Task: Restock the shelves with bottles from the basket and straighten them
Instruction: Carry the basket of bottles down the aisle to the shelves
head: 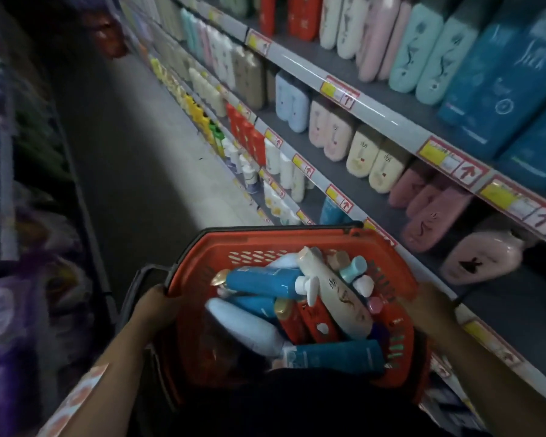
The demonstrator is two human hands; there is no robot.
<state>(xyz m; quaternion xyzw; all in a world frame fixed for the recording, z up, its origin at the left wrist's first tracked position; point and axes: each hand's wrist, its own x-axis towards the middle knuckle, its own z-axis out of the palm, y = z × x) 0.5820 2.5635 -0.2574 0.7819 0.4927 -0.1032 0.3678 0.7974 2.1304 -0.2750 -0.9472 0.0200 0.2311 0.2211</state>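
A: Head view. What are the hands doing?

B: Both are on the basket (pixel 297 244). The left hand (pixel 153 305) has its grip curled round the basket's left rim, just under the dark handle (pixel 139 275). The right hand (pixel 429 305) lies against the right wall; its fingers are hidden behind the rim, so I cannot tell whether that grip is spread or closed on it.

A: And the bottles?

B: All loose in the basket, between the two grips. A cream bottle (pixel 334 291) lies slanted on top, nearer the right grip. A blue bottle (pixel 262 282) lies crosswise beside it, and a white bottle (pixel 243 329) sits nearer the left grip. Red ones are half buried beneath. A teal tube (pixel 338 356) lies at the near end.

A: The shelves?

B: The shelves (pixel 375 111) run along the outer side of the right grip, already lined with pink, cream, mint and blue bottles. Just beyond that grip a pink bottle (pixel 483 257) looks tipped over, though the picture is blurred there.

A: So which step?

B: Carrying, I'd judge; nothing is being picked out. Next, one hand must come off the basket while the other steadies it, lift a top bottle, and match it to its row. That tipped pink one likely needs setting upright.
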